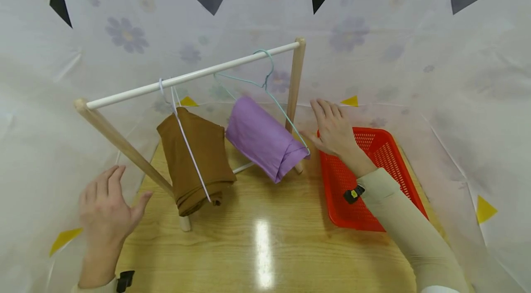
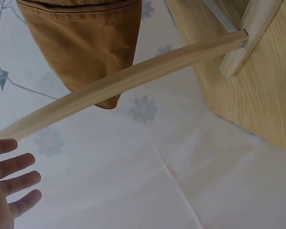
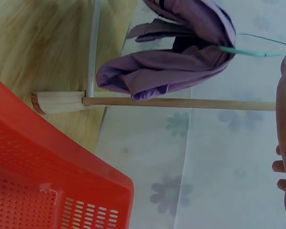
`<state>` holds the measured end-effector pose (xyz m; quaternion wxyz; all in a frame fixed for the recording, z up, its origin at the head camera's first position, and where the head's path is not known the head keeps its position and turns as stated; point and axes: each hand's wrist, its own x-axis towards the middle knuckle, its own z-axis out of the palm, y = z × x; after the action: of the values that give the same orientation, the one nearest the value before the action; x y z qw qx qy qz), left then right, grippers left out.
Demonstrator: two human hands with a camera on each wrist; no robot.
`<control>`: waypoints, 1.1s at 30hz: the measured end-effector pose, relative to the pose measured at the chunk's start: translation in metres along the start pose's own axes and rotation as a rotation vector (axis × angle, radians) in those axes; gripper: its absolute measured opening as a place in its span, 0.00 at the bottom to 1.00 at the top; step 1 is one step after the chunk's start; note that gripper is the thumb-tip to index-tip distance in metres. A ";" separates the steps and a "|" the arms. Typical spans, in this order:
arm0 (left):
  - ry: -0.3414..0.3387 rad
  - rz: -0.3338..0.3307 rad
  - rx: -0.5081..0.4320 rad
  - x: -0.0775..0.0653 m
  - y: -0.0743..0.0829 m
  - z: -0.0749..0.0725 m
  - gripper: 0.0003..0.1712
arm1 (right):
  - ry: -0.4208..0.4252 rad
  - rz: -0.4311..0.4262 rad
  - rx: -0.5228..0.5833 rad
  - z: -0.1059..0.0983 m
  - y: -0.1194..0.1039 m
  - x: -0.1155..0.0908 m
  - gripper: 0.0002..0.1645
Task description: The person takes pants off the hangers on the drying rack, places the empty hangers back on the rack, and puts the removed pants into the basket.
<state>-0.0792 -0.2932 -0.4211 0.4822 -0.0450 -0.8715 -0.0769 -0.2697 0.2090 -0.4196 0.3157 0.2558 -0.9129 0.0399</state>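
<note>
A brown folded garment (image 1: 199, 155) hangs on a pale lilac hanger (image 1: 188, 145) at the left of the rack's white rail (image 1: 191, 75). To its right a purple folded garment (image 1: 263, 138) hangs tilted on a mint-green hanger (image 1: 282, 108). My left hand (image 1: 105, 205) is held left of the rack, fingers extended and thumb apart, touching nothing. My right hand (image 1: 333, 129) is raised between the purple garment and the basket, its fingers extended and holding nothing. In the right wrist view the purple garment (image 3: 167, 71) shows its folds from the side.
The red plastic basket (image 1: 325, 182) stands on the wooden table (image 1: 232, 256), under my right forearm. Wooden rack legs (image 1: 128, 145) rise on both sides of the garments. A flower-printed sheet (image 1: 257, 12) covers the back and sides.
</note>
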 end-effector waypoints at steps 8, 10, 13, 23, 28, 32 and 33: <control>-0.147 -0.071 0.068 -0.004 -0.013 0.010 0.58 | 0.040 -0.006 -0.024 0.020 0.006 0.021 0.48; -0.170 -0.072 0.091 -0.004 -0.016 0.014 0.57 | 0.037 0.006 -0.025 0.025 0.006 0.027 0.47; -0.174 -0.058 0.121 -0.004 -0.019 0.019 0.56 | 0.032 0.017 -0.037 0.031 0.008 0.035 0.45; -0.109 -0.016 0.168 0.001 -0.016 0.036 0.52 | 0.022 0.009 -0.062 0.048 0.010 0.058 0.39; -0.095 0.000 0.189 0.003 -0.015 0.045 0.50 | 0.001 -0.012 -0.121 0.053 0.010 0.067 0.39; -0.098 0.014 0.205 0.004 -0.015 0.050 0.47 | -0.004 -0.026 -0.153 0.055 0.010 0.071 0.38; -0.101 0.018 0.206 0.004 -0.015 0.051 0.47 | -0.010 -0.028 -0.163 0.056 0.010 0.072 0.37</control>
<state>-0.1258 -0.2990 -0.4456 0.4405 -0.0069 -0.8975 0.0199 -0.3537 0.1732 -0.4201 0.3316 0.2424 -0.9109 -0.0403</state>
